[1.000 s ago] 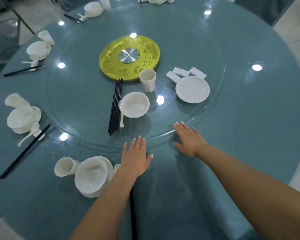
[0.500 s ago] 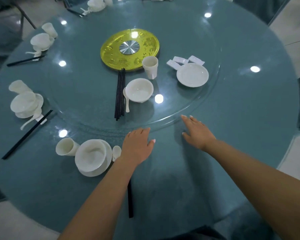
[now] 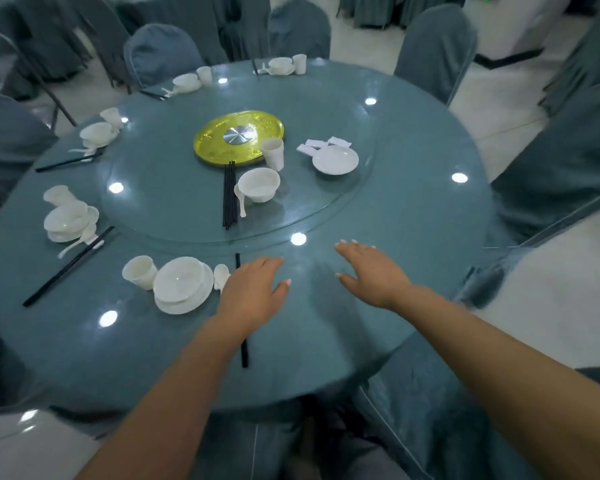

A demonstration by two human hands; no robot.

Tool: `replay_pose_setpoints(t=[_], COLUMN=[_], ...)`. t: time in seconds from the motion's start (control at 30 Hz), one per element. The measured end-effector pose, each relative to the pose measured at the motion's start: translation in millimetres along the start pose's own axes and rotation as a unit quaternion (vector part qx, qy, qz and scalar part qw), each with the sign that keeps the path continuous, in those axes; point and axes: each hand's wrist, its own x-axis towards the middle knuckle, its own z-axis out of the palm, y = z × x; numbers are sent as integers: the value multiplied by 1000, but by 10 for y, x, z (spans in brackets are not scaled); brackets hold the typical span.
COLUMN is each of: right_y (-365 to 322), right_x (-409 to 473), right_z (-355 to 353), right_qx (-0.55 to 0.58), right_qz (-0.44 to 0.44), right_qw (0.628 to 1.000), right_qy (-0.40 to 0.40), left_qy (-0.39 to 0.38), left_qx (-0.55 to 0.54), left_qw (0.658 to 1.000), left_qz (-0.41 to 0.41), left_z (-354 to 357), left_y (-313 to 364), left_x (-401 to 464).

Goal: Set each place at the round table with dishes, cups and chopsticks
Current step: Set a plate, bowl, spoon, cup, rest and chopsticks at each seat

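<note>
both hands, left hand (image 3: 255, 292) & right hand (image 3: 371, 271), flat, fingers spread, holding nothing; they've slid back off the glass turntable (image 3: 174, 188) to the round teal table (image 3: 413, 216) near edge. spare white bowl (image 3: 258, 184), cup (image 3: 273, 153), black chopsticks (image 3: 230, 194) wait mid-turntable, so next place unset.

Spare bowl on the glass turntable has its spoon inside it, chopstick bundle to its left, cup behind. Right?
Not quite. In the head view the spoon lies on the glass turntable beside the spare bowl, leaning against its left side, not inside it. The chopstick bundle to its left and the cup behind are as you say.
</note>
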Motion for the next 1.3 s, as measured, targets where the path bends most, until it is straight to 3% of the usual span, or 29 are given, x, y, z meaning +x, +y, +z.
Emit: replay_pose_setpoints(t=[0.5,0.73,0.9,1.3], right_y=[224,888,1428,1862], right_x=[-1185,-1555,-1850,-2022], right_z=[-857,-1096,-1179,-1497], right_qx=[-76,-76,-152,-114], right_qz=[-43,-82,-121,-130], right_qw=[993,991,980,983], right_qy=[77,78,37,56], left_qy=[62,87,82,69], left_qx=[-8,-4,-2,9], left_qw=[997,995,996,997], left_qz=[55,40,24,21], left_z=[-549,-354,-110,55], left_y=[1050,1936,2473,2958], left_x=[-538,-580,-602,-464])
